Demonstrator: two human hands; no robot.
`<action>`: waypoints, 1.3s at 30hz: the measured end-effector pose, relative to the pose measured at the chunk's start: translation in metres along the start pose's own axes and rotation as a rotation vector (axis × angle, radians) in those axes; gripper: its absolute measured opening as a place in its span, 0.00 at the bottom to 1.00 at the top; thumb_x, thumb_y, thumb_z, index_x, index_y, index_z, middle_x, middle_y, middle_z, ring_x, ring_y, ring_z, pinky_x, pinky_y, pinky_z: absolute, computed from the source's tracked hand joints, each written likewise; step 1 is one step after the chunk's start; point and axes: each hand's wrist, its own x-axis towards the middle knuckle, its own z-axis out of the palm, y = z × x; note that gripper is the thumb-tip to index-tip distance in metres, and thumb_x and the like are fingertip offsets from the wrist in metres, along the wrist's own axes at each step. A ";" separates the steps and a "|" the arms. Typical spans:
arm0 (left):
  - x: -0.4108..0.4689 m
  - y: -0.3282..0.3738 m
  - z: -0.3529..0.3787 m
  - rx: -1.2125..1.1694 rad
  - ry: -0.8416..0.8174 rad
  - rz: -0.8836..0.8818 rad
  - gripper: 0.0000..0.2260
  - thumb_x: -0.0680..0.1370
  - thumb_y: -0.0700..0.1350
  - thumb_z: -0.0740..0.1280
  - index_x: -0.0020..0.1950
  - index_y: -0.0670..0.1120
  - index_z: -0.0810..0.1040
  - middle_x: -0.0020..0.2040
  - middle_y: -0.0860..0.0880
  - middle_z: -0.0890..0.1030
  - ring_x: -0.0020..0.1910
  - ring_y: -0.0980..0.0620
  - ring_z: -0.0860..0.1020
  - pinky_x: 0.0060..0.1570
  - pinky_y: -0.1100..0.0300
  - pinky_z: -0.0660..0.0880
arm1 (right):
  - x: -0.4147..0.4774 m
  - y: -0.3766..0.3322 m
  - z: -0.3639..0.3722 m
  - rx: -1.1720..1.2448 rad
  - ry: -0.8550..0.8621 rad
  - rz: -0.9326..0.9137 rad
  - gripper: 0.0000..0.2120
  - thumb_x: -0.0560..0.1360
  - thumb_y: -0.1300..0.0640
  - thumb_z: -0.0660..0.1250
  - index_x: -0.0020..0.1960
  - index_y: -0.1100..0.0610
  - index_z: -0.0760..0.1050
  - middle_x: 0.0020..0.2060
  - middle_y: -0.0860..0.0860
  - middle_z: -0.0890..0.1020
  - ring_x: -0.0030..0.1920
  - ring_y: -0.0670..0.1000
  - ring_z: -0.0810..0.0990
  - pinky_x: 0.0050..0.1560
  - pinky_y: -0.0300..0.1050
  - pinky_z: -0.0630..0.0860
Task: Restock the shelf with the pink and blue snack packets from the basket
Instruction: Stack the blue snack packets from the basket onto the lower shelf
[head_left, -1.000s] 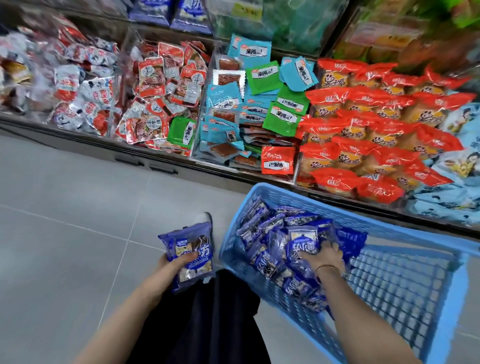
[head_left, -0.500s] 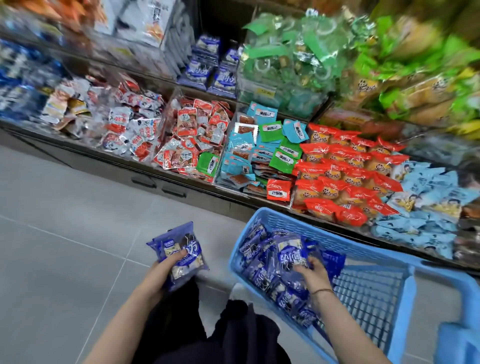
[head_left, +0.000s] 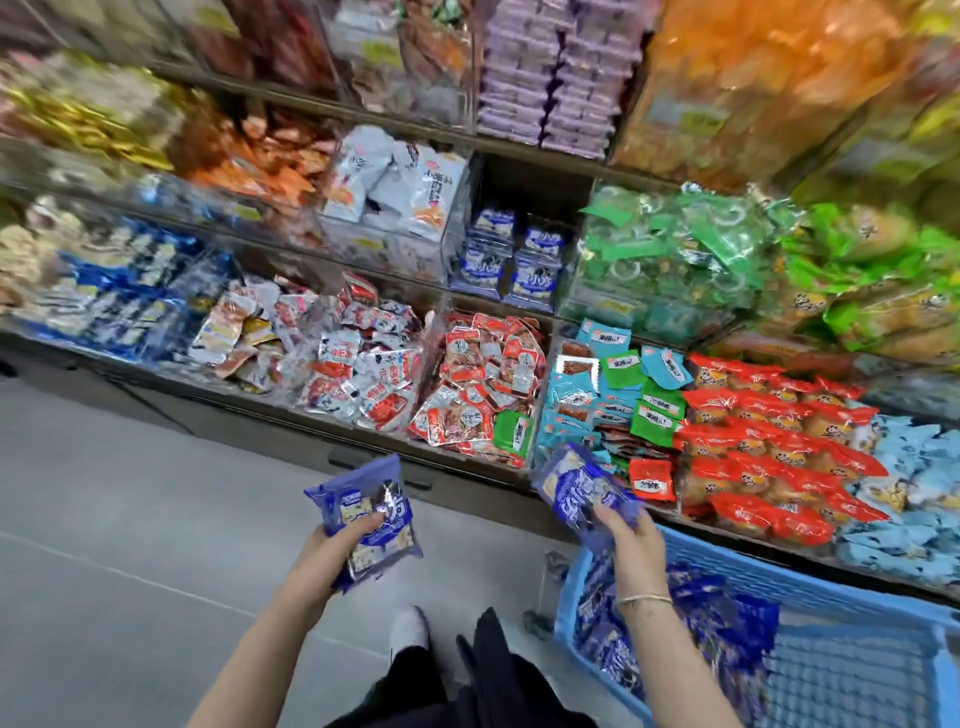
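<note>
My left hand (head_left: 332, 551) grips a small stack of blue snack packets (head_left: 371, 512) over the floor, left of the basket. Above the basket's near corner, my right hand (head_left: 631, 540) holds more blue packets (head_left: 579, 491) lifted clear of it. The light-blue plastic basket (head_left: 852, 675) at the lower right still has several blue packets (head_left: 722, 618) inside. On the middle shelf a clear bin (head_left: 511, 260) holds the same blue packets, stacked low at its front. I see no pink packets among the things in my hands.
Shelves of mixed snacks fill the view ahead: red packs (head_left: 769, 441) and teal and green packs (head_left: 618, 384) on the lowest shelf, green bags (head_left: 675, 249) right of the blue bin, white packs (head_left: 395, 192) left of it. Grey tiled floor (head_left: 130, 519) lies to the left.
My right hand has lifted a bunch of blue packets out of the basket. My view has tilted up, showing higher shelves. The left hand still holds its packets.
</note>
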 end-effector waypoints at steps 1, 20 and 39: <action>0.002 0.006 -0.007 -0.043 -0.005 0.002 0.16 0.70 0.44 0.72 0.55 0.40 0.80 0.47 0.40 0.85 0.41 0.43 0.83 0.42 0.54 0.77 | 0.000 -0.004 0.014 0.085 -0.006 0.047 0.05 0.71 0.62 0.70 0.41 0.55 0.74 0.36 0.53 0.78 0.37 0.49 0.76 0.36 0.37 0.73; 0.076 0.118 0.036 -0.115 -0.070 0.076 0.24 0.68 0.50 0.72 0.61 0.42 0.77 0.50 0.43 0.85 0.45 0.46 0.84 0.38 0.58 0.76 | 0.115 -0.071 0.118 0.271 -0.283 0.340 0.09 0.76 0.73 0.56 0.42 0.61 0.68 0.26 0.54 0.80 0.30 0.50 0.82 0.33 0.40 0.81; 0.159 0.261 0.076 0.021 -0.225 0.276 0.44 0.54 0.64 0.78 0.67 0.51 0.73 0.60 0.55 0.79 0.62 0.53 0.75 0.64 0.51 0.68 | 0.156 -0.114 0.186 0.468 -0.292 0.519 0.05 0.73 0.64 0.64 0.42 0.60 0.69 0.41 0.58 0.77 0.40 0.58 0.80 0.32 0.47 0.80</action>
